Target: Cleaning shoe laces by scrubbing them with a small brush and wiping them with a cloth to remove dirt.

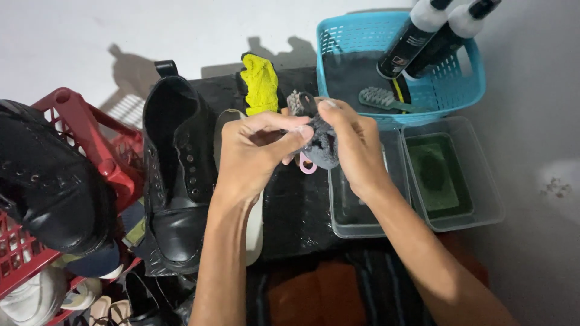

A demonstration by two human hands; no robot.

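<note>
Left hand [251, 151] and right hand [353, 148]: each grip closed on one grey knitted cloth [319, 143], pinched between them at frame centre. Black boot [175, 175] at 9 o'clock; blue basket [399, 60] at 1 o'clock.

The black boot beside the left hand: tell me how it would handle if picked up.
The black boot would probably feel heavy for its size, given its thick toe and tall shaft. Its glossy toe might be slippery. The open unlaced shaft would likely flop somewhat, so gripping lower seems safer.
</note>
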